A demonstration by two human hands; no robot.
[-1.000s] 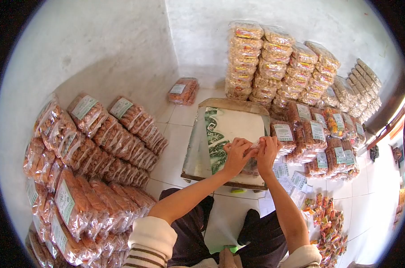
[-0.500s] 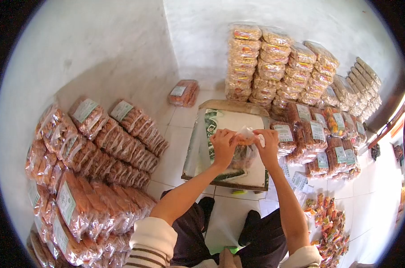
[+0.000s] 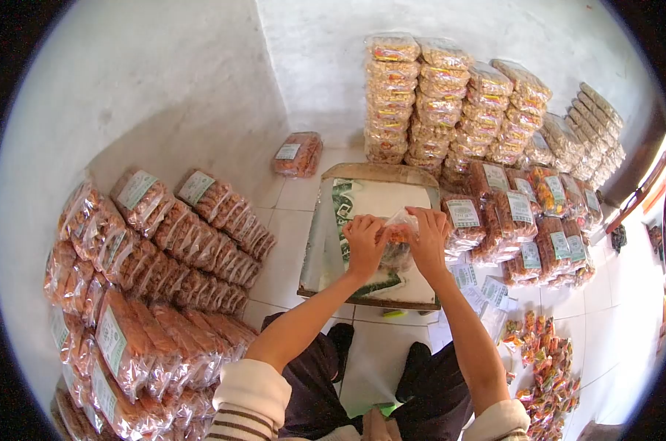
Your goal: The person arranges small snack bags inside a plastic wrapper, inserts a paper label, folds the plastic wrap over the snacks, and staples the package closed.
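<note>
Over a low table (image 3: 314, 272), a clear plastic bag with orange-brown contents (image 3: 398, 237) is held between both hands. My left hand (image 3: 365, 244) has its fingers closed on the bag's left side, near the upper end. On the right side of the same end, my right hand (image 3: 428, 237) grips the plastic with bent fingers. The lower part of the bag hangs between the wrists. Beneath it lies a white and green printed sheet (image 3: 384, 195) on the tabletop.
Stacked brown snack packs (image 3: 164, 250) fill the left side. Tall stacks of pale packs (image 3: 392, 95) stand at the back. Labelled packs (image 3: 520, 213), loose paper labels (image 3: 495, 291) and small colourful packets (image 3: 542, 360) lie on the right. One pack (image 3: 298, 154) sits near the wall.
The hands came apart from close together at the bag's end, then drew slightly nearer each other again. White plastic stood up between them half a second ago; now it is lower and partly covered by the right hand.
</note>
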